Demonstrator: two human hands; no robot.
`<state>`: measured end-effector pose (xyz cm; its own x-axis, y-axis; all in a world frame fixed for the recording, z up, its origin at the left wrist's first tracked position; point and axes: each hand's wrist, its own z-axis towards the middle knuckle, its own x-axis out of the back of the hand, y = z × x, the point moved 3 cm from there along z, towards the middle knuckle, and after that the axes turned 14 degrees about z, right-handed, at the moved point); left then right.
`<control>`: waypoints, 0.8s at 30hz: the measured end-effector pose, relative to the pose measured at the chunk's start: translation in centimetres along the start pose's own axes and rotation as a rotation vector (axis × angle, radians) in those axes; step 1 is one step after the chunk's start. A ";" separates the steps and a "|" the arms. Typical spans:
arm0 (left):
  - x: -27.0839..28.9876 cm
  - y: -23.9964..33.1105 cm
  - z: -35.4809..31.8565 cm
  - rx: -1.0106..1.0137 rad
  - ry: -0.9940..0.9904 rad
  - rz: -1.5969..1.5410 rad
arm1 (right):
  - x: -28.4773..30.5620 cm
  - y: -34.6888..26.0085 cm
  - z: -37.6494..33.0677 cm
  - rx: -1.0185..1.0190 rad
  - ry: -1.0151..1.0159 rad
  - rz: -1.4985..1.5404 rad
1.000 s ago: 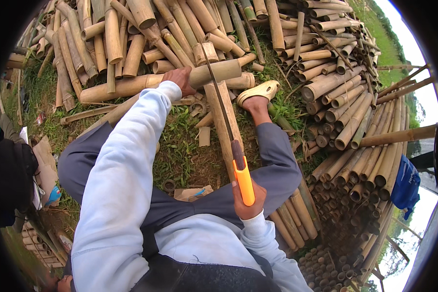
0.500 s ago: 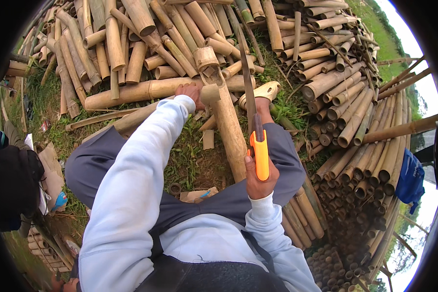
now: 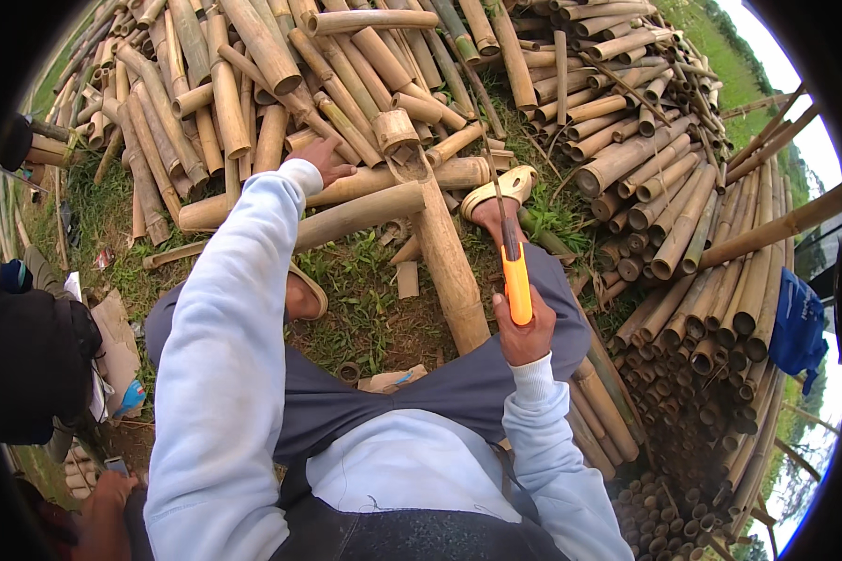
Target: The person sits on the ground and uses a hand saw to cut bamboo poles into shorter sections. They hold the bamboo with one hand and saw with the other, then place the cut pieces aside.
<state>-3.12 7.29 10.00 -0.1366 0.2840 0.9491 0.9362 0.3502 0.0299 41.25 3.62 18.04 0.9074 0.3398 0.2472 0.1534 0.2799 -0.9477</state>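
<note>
My right hand (image 3: 526, 327) grips the orange handle of a hand saw (image 3: 516, 285), its long thin blade pointing away from me. Far left of the saw, my left hand (image 3: 323, 161) is open, fingers spread, above the near edge of the heap of cut bamboo. Just below that hand lies a bamboo pole (image 3: 360, 213), its cut end against an upright-lying bamboo support (image 3: 444, 266). This thick support slants away between my legs, with a hollowed notch and a ring-shaped far end (image 3: 396, 131). Behind it a thick bamboo log (image 3: 449, 174) lies crosswise.
Cut bamboo tubes (image 3: 253, 56) are heaped ahead; more are stacked at the right (image 3: 660, 168). A blue cloth bag (image 3: 797, 327) hangs at far right. A small bamboo offcut (image 3: 407, 279) lies on the grass. At lower left is another person's hand (image 3: 110, 496), beside dark clothing (image 3: 37, 355).
My left hand has let go near the notched support and moved up and left. The pole's end now shows lower, against the support. The saw has shifted right and nearer, its blade tilting left.
</note>
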 end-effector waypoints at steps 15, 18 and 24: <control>3.4 -19.2 -15.9 0.227 0.098 -0.343 | -14.5 7.5 9.3 0.537 -0.418 -0.358; -3.8 -19.2 -15.6 0.235 0.005 -0.382 | -12.9 8.8 10.7 0.603 -0.489 -0.430; -16.2 -15.6 -12.5 -0.064 0.027 -0.138 | -11.0 10.2 12.4 0.664 -0.564 -0.579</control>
<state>-11.43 -13.90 -1.91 -0.2573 0.2122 0.9428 0.9279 0.3266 0.1797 28.00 13.86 8.14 0.4232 0.3182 0.8483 0.1053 0.9127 -0.3949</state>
